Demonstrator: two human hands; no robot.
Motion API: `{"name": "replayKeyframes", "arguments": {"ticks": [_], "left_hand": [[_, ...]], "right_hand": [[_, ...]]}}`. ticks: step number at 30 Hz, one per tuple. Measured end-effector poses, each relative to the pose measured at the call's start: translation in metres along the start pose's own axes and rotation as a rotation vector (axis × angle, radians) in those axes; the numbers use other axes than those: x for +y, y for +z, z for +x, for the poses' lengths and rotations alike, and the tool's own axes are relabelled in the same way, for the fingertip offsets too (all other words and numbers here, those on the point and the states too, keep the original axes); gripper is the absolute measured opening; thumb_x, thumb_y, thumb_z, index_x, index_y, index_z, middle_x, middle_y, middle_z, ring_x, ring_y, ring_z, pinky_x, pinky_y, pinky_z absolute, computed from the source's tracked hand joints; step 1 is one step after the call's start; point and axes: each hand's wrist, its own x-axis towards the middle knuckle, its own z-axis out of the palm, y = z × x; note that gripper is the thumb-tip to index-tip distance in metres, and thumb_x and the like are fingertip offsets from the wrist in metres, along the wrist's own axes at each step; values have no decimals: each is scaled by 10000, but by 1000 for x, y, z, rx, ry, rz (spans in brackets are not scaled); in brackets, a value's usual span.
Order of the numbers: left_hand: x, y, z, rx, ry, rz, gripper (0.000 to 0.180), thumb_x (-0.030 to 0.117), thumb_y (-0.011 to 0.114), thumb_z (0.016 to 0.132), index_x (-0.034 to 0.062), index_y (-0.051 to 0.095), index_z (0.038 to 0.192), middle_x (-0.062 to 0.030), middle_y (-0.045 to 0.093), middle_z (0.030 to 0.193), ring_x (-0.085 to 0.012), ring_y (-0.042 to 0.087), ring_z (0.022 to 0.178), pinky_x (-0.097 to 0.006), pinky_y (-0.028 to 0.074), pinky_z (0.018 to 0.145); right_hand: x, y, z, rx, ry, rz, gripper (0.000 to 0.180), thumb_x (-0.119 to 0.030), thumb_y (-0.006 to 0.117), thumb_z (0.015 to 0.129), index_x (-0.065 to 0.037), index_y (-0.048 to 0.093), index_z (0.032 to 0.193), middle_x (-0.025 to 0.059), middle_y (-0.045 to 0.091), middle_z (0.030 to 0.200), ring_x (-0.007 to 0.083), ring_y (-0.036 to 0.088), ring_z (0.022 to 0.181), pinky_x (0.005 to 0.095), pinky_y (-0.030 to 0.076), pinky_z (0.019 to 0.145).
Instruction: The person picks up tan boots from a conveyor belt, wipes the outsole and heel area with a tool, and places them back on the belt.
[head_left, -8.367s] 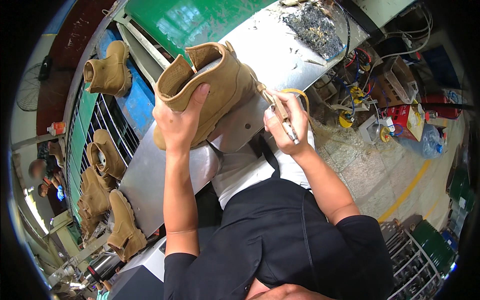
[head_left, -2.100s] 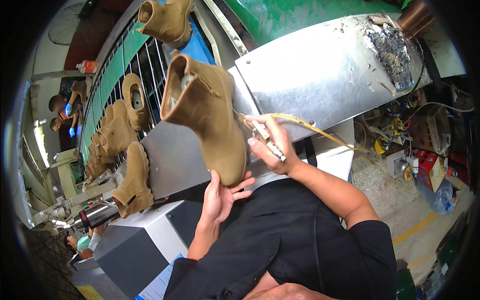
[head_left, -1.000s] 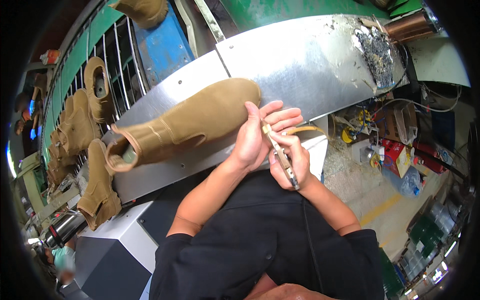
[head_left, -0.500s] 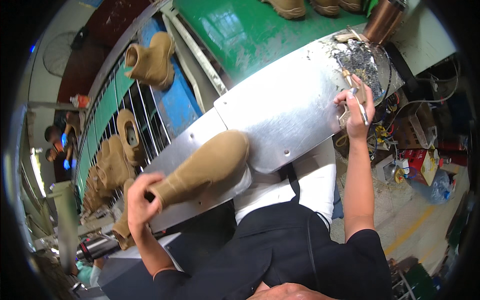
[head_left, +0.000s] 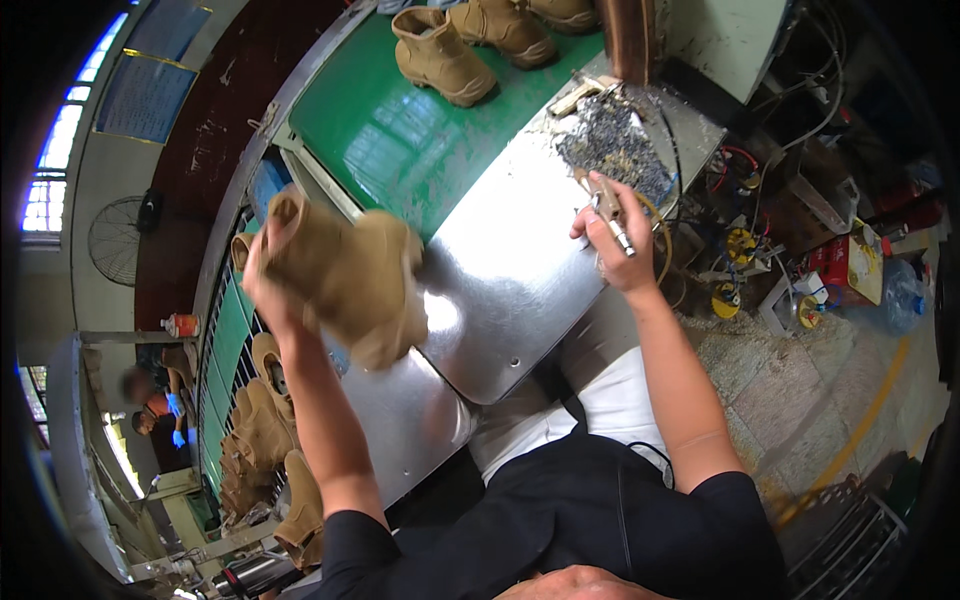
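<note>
My left hand (head_left: 268,285) grips a tan boot (head_left: 355,270) by its upper and holds it up over the left part of the metal plate. The boot is smeared by motion, and its far side hides some of my fingers. In my right hand (head_left: 628,240) is a slim pen-shaped metal tool (head_left: 612,212) with a brownish grip. It hovers over the right edge of the shiny metal plate (head_left: 490,290), beside a patch of dark, crusty residue (head_left: 625,140).
Tan boots (head_left: 440,60) stand on the green tabletop (head_left: 400,150) beyond the plate. More boots (head_left: 258,420) line a wire rack at left. A copper-coloured cylinder (head_left: 628,40) rises behind the residue. Cables and a red box (head_left: 852,265) sit at right.
My left hand has raised the boot from lying across the plate and swung it away from me. My right hand keeps the tool near the residue. The view has shifted.
</note>
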Motion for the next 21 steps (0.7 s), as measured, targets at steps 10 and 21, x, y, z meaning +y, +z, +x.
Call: {"name": "replayKeyframes", "arguments": {"ticks": [10,21], "left_hand": [[-113,123,83,-460,473,615,751,293,689,880,112,299,1495,-146,464,1451,-302,553,1234,-396,448,1030],[-140,-201,80,255,226,249,213,158,660,886,46,692,1064,-118,710,1018,-193,682,961,-310,533,823]], "right_hand": [[-5,19,-2,-19,100,89,437,-66,567,877,20,485,1297,77,636,837,133,621,732,261,501,620],[1,11,-2,-96,12,-148,578,-153,511,916,89,305,1400,95,596,803,174,577,728,325,506,739]]}}
